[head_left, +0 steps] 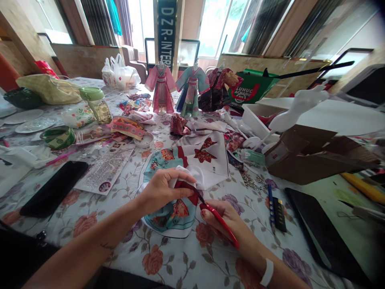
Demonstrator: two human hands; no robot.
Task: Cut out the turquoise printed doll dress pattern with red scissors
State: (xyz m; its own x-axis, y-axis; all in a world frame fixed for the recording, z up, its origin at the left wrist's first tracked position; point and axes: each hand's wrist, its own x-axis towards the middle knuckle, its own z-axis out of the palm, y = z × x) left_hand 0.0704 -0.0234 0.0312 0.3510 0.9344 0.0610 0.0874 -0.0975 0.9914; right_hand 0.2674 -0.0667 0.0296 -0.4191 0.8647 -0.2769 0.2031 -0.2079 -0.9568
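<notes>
A piece of printed fabric [168,218], white with turquoise panels, dark red bands and orange fan and butterfly motifs, lies partly bunched on the table. My left hand [164,186] pinches a fold of it between thumb and fingers. Red-handled scissors [221,224] are held in my right hand [221,218], their dark blades at the dark red band just beside my left thumb. How far the blades are apart is hard to see. Beyond my hands, the fabric's white part with a dark red bow print [206,150] spreads flat.
Small dressed mannequins [161,90] stand at the back. To the left lie a black phone [54,188], a sheet of stick-on beads [105,170] and a green tape roll [58,138]. At right are a cardboard box [297,156], a pencil [271,208] and a black tablet-like slab [321,233].
</notes>
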